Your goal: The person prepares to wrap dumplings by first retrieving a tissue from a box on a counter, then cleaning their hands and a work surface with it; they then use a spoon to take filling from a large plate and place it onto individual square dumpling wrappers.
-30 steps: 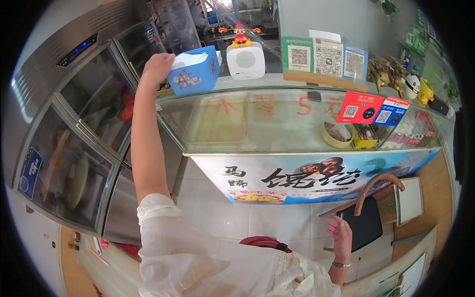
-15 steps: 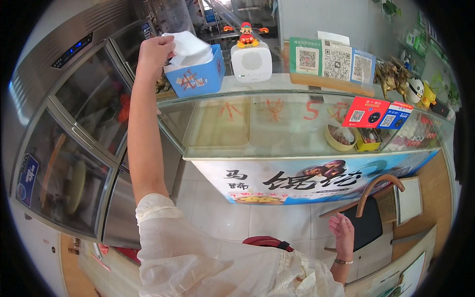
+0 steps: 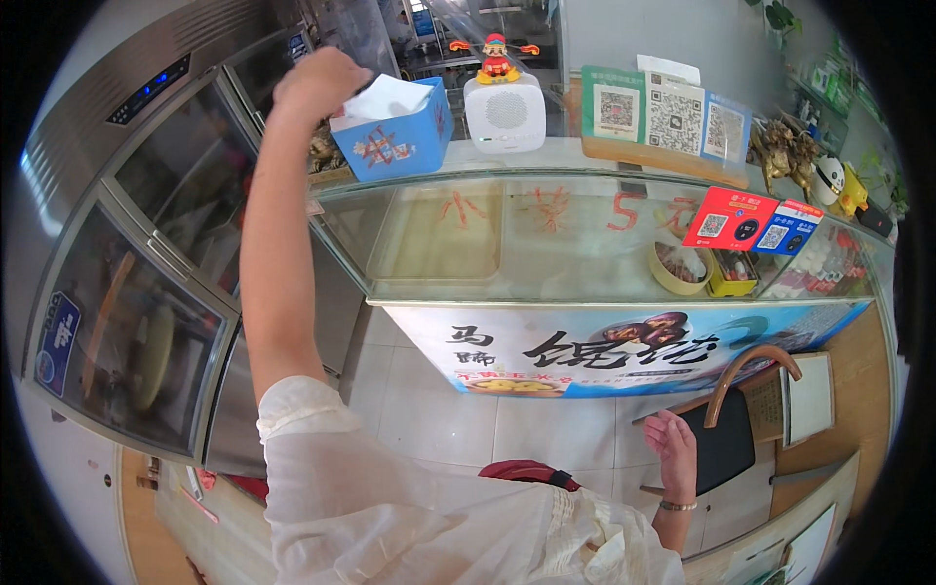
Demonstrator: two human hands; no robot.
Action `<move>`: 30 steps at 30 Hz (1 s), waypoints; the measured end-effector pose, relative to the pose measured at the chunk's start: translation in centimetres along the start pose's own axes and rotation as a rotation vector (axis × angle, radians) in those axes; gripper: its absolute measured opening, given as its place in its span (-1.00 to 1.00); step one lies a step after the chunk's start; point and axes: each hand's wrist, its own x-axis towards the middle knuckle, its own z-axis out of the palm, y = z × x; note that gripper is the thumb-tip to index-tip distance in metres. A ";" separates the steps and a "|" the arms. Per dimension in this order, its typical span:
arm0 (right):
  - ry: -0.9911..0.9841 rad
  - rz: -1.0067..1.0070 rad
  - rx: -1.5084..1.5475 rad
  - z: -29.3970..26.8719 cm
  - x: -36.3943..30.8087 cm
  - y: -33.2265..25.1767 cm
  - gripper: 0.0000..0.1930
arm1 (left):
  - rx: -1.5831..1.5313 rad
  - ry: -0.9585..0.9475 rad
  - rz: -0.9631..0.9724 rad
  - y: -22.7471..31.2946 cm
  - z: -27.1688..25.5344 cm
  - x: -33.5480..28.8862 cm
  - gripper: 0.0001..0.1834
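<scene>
My left hand (image 3: 322, 86) is up at the left end of the counter, beside a blue box (image 3: 395, 141) with a printed pattern. Its fingers are curled over and mostly turned from view, so what they hold, if anything, is hidden. White tissue paper (image 3: 390, 97) sticks up out of the box just right of my fingertips. Down at the lower right, my right hand (image 3: 673, 448) hangs in the air with loosely bent fingers apart and nothing in it, near a dark-seated chair (image 3: 726, 439). A bracelet circles that wrist.
A white speaker (image 3: 505, 115) topped by a red figurine stands right of the box. Payment code signs (image 3: 673, 122) and gold ornaments (image 3: 785, 151) line the glass display counter (image 3: 585, 244). A steel glass-door refrigerator (image 3: 161, 214) is at the left.
My left hand has moved up from the tissue, which sits lower in the box; its fingers are more curled over. My right hand has barely moved. The view has shifted slightly.
</scene>
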 end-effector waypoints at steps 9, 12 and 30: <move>-0.001 0.030 0.029 -0.7 -0.4 0.6 -0.65 | -0.362 -0.117 0.221 -6.4 0.5 -1.5 -0.80; 0.008 0.012 0.023 -0.7 -0.3 0.3 -0.64 | -0.638 0.045 0.089 -6.0 -0.7 -1.5 -0.86; -0.037 -0.011 -0.029 1.5 0.9 -0.8 -0.65 | -1.086 0.615 0.049 -4.6 -3.5 2.3 -0.81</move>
